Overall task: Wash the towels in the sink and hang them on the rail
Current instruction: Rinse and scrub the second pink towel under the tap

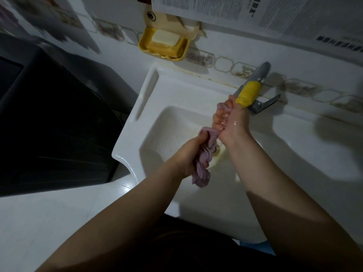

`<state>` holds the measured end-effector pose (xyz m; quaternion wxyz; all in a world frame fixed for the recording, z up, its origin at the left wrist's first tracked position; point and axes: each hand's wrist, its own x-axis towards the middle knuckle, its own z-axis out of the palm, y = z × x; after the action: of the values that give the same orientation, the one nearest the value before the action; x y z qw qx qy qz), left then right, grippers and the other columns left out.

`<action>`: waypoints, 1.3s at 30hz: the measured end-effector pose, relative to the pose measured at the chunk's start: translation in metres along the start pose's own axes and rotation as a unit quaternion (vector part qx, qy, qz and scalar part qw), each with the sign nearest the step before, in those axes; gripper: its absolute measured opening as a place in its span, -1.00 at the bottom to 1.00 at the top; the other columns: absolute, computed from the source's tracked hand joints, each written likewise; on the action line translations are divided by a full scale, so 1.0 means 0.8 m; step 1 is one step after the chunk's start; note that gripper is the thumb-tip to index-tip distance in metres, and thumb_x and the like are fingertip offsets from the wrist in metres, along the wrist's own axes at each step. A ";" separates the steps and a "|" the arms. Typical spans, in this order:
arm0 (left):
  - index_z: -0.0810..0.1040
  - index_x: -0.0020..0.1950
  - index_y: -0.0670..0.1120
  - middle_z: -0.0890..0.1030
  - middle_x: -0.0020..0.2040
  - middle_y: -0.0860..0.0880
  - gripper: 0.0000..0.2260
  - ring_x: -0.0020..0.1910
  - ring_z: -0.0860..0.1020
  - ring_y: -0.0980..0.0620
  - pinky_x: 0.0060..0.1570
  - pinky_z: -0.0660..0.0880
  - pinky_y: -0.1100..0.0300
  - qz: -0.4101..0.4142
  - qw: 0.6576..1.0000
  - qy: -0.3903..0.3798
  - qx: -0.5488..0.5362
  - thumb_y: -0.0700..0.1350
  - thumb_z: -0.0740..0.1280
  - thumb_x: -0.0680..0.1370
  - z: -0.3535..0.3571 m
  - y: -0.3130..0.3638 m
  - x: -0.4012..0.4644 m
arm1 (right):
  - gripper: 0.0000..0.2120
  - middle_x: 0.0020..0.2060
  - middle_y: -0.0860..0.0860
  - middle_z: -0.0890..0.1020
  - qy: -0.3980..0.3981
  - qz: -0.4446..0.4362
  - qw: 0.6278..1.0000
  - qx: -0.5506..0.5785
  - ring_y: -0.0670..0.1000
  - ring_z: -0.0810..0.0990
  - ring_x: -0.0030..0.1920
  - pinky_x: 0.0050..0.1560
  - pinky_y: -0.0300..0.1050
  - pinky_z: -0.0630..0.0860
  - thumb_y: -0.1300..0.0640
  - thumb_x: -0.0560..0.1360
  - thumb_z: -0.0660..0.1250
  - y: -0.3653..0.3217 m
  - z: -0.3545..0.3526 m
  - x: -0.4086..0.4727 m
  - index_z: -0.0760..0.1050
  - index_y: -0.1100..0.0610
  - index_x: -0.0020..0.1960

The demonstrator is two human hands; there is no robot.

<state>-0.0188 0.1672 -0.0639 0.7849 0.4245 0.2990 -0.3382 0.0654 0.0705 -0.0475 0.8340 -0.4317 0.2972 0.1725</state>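
Towel (pixel 204 156), lilac, rope-twisted, each end clamped in left grip (pixel 185 154), right grip (pixel 233 118).

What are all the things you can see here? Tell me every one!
towel: one, pinkish-purple, twisted into a rope over the sink bowl, held at both ends
sink: one, white, against the tiled wall
tap: one, grey metal, on the wall above the sink's far right side
tap sleeve: one, yellow, round the end of the spout
soap dish: one, yellow, fixed to the wall above the sink
soap bar: one, pale cream, lying in the dish
printed papers: several sheets, white, on the wall at top right
dark appliance: one, black, left of the sink
left hand: one, grips the towel's near end
right hand: one, wet, grips the far end below the spout
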 end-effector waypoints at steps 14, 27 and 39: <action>0.51 0.07 -0.24 0.63 -0.02 -0.18 -0.73 0.00 0.56 -0.11 0.17 0.46 -0.06 0.141 0.983 -0.036 -0.114 -0.39 0.07 0.53 -0.072 0.056 0.003 | -0.42 0.03 0.06 0.52 -0.114 -0.027 0.938 -0.327 -0.01 0.42 -0.43 -0.40 -0.24 0.27 0.44 0.44 0.24 -0.022 -0.121 -0.001 0.39 -0.14 0.25; 0.49 -0.04 -0.18 0.63 -0.18 -0.15 -0.90 -0.21 0.63 -0.03 -0.18 0.58 0.17 0.114 0.987 -0.076 -0.084 -0.15 0.25 0.54 -0.021 0.049 0.013 | -0.85 -0.17 0.09 0.59 0.070 -0.088 0.991 -0.067 -0.02 0.60 -0.26 -0.28 -0.18 0.55 0.17 0.60 0.19 -0.007 -0.080 -0.007 0.48 0.07 -0.11; 0.58 -0.23 -0.16 0.60 -0.17 -0.25 -0.74 -0.19 0.61 -0.21 -0.11 0.56 0.01 0.068 0.987 0.116 0.089 -0.05 0.23 0.55 0.086 0.042 0.051 | -0.77 -0.32 0.11 0.52 0.166 -0.211 0.802 -0.534 0.17 0.56 -0.09 -0.24 -0.15 0.30 0.06 0.53 0.25 -0.032 -0.018 0.008 0.45 0.14 -0.26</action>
<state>0.0442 0.1101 -0.0473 0.7249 0.5485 0.3272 -0.2580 0.0793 0.0440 -0.0426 0.4253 -0.8828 0.1934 0.0490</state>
